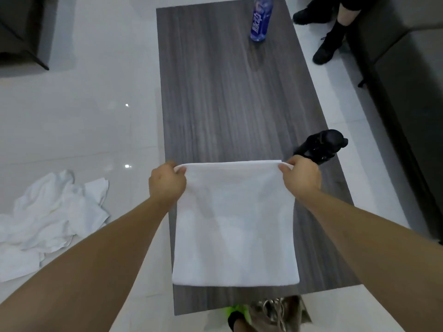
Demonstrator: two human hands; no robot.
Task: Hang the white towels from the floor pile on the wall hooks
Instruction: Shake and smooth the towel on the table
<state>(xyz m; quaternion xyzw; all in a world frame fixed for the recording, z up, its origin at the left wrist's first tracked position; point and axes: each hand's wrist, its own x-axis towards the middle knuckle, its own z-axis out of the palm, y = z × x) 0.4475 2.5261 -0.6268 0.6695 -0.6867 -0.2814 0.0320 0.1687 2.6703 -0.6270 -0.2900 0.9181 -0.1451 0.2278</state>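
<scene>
Over the near end of a grey wood-grain table (230,97), the left hand (167,184) and right hand (302,177) are pinching a folded white towel (235,226) by its far corners, while a towel pile (50,219) is lying on the floor at left and a blue bottle (260,19) is standing at the far end.

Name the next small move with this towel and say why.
Probably lift it clear of the table. The left hand and right hand each pinch a far corner of the folded white towel, which lies flat on the grey wood-grain table. No wall hooks are in view.
</scene>
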